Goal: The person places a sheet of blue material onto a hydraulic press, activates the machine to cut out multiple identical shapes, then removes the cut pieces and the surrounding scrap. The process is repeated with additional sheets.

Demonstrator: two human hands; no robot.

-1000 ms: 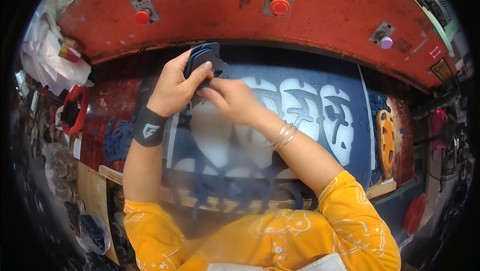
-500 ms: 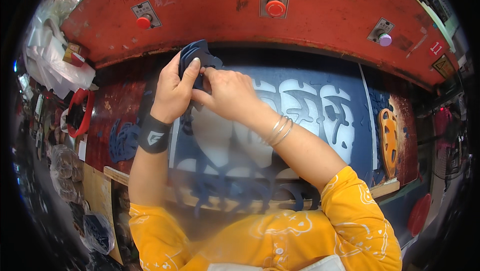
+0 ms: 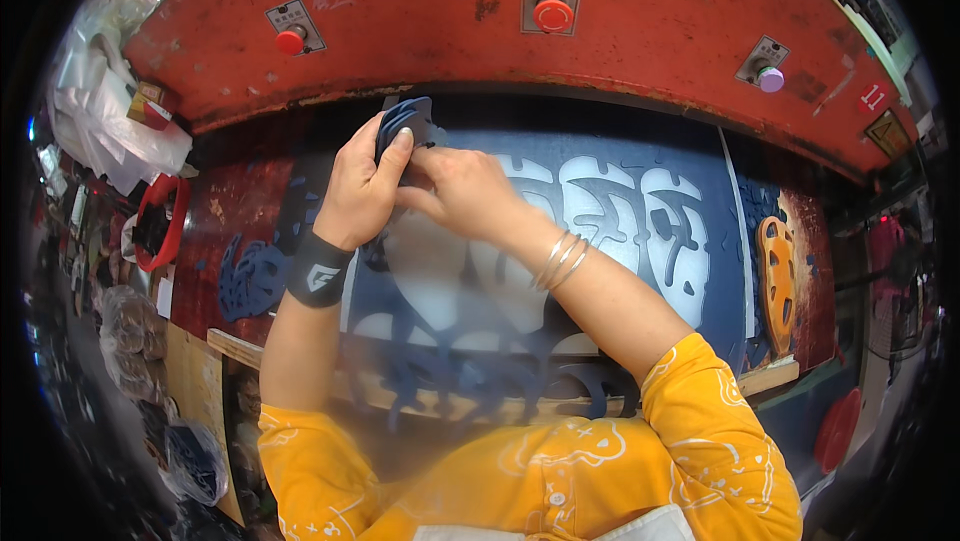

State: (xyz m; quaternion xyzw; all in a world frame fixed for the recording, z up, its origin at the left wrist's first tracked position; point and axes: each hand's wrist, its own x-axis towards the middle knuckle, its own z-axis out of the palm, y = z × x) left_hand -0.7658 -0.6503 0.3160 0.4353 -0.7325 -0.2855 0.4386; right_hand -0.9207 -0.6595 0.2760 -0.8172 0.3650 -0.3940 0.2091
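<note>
My left hand [image 3: 362, 186], with a black wristband, is closed around a small stack of dark blue flat cut pieces [image 3: 405, 115], thumb on top. Against the stack's near right edge, my right hand [image 3: 465, 186] has its fingers curled in a pinch; their tips are partly hidden, and what they hold cannot be made out. Beneath both hands lies a dark blue sheet [image 3: 722, 291] with cut-out openings, and a pale surface [image 3: 688, 271] shows through them. The sheet's near edge hangs in strips over a wooden rail.
Beyond rises a red machine front [image 3: 430, 31] with a red push button [image 3: 553, 15] in its middle. An orange cutting die [image 3: 777, 281] stands at the right. Dark blue scraps [image 3: 252, 279] lie at the left, near a red-rimmed container [image 3: 163, 224] and clear plastic bags [image 3: 110, 131].
Both hands have shifted slightly to the right, carrying the stack of blue pieces, which has tilted a little. The sheet below stays in place.
</note>
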